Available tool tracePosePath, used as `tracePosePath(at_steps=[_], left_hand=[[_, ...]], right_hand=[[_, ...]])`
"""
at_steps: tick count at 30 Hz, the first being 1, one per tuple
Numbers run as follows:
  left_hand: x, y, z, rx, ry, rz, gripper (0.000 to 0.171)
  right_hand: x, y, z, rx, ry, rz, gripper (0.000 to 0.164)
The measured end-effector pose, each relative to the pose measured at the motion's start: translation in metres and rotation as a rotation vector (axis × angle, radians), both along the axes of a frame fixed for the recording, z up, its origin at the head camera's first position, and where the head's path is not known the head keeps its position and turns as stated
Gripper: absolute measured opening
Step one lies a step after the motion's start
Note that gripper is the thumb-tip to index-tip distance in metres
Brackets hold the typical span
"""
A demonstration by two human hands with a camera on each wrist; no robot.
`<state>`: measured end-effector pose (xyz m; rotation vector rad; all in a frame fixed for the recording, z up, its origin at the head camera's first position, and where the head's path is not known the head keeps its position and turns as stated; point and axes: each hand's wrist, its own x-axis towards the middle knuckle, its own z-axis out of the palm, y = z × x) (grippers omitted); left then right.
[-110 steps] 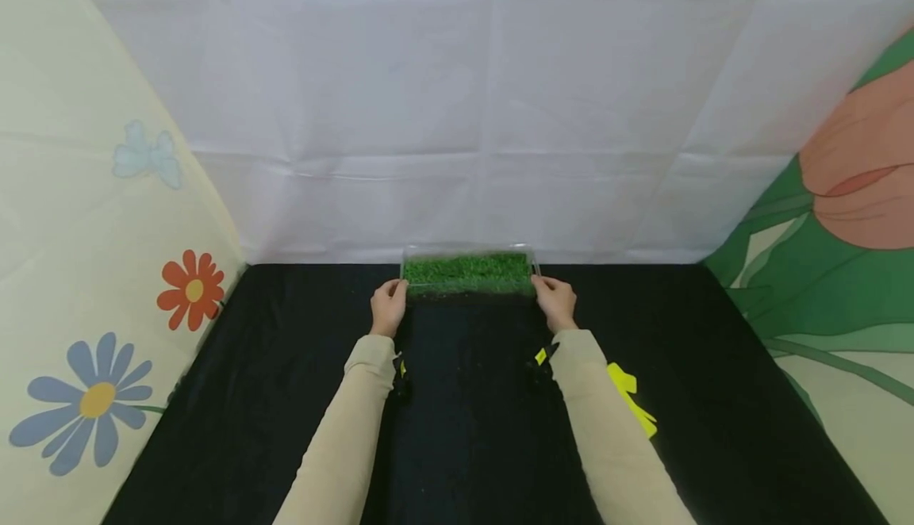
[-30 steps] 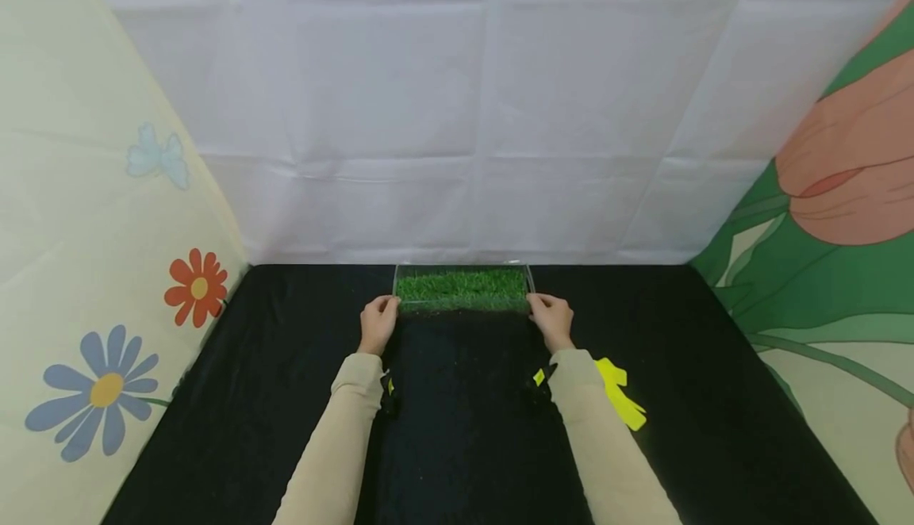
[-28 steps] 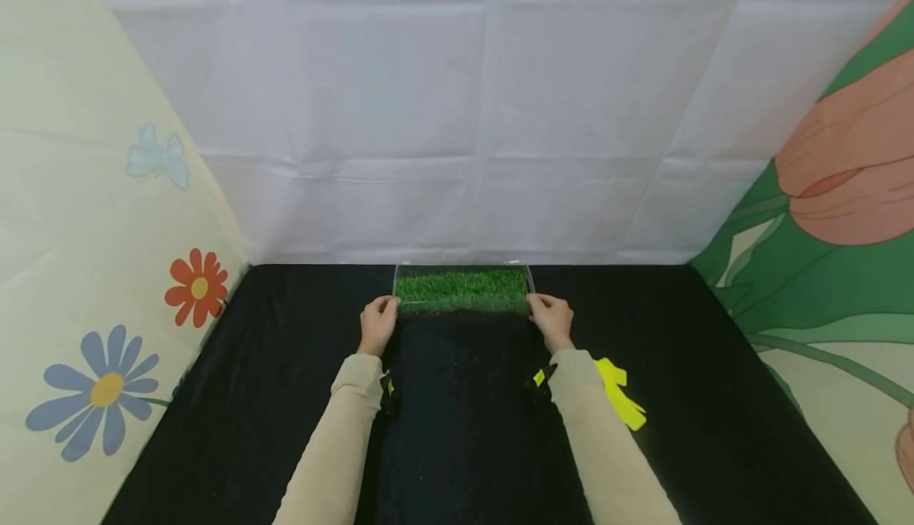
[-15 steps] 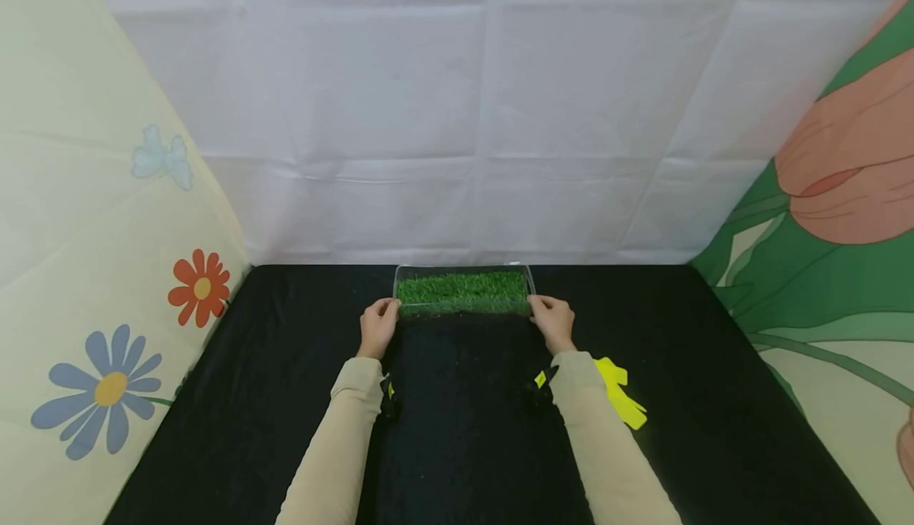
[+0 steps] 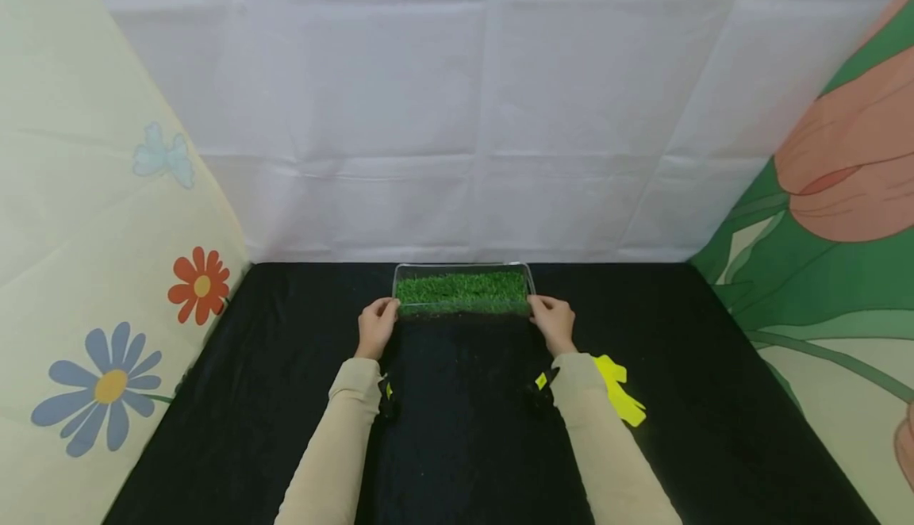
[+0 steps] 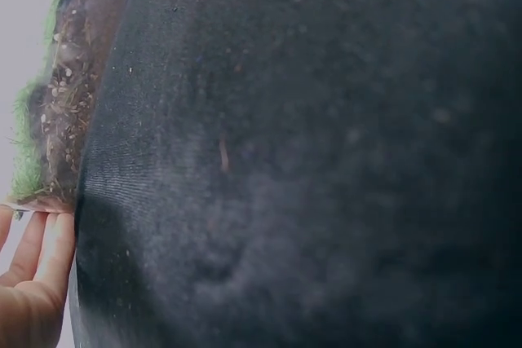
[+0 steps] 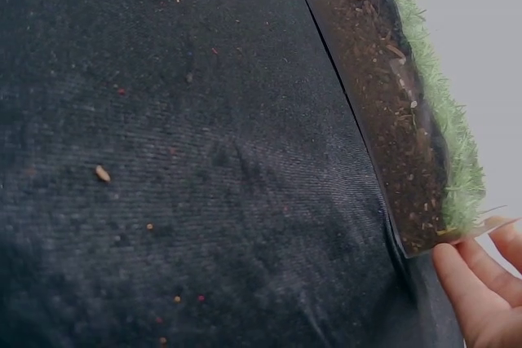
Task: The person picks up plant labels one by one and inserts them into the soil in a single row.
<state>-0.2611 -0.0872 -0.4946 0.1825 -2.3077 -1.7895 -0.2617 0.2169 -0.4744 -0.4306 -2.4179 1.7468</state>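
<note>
One left hand (image 5: 376,328) and right hand (image 5: 554,325) pinch a clear box (image 5: 464,268), mid-frame. Grass (image 5: 464,285) is already inside; release seemingly remains.

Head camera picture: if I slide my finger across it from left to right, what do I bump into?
Blue flower picture → red flower picture → left hand → clear box of grass → right hand → yellow glove-shaped thing, partly hidden by a sleeve → big pink flower picture.

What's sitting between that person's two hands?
A clear box holding green grass lies between the left hand and right hand in the head view; both wrist views show brown soil inside.
</note>
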Motion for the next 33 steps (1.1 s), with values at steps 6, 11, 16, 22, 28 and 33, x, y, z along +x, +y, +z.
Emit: tracePosePath(at_steps=[6, 11, 16, 22, 28, 33], left_hand=[[0.001, -0.002, 0.000, 0.018, 0.023, -0.006, 0.030], [0.003, -0.003, 0.001, 0.049, 0.021, -0.032, 0.032], [0.006, -0.005, 0.002, 0.043, 0.030, -0.077, 0.035], [0.006, -0.004, 0.005, -0.073, 0.062, -0.086, 0.034], [0.003, -0.005, 0.004, -0.126, 0.081, -0.109, 0.034], [0.001, -0.007, 0.003, -0.126, 0.064, -0.102, 0.033]], right_hand=[[0.002, -0.002, 0.001, 0.003, 0.012, 0.002, 0.037], [0.004, -0.002, 0.002, 0.014, 0.024, 0.004, 0.036], [0.005, -0.002, 0.000, 0.032, 0.051, -0.007, 0.035], [0.005, -0.001, 0.002, -0.009, 0.034, -0.017, 0.038], [0.003, 0.003, 0.007, -0.046, -0.009, 0.001, 0.039], [0.002, 0.002, 0.012, -0.051, -0.043, 0.017, 0.041]])
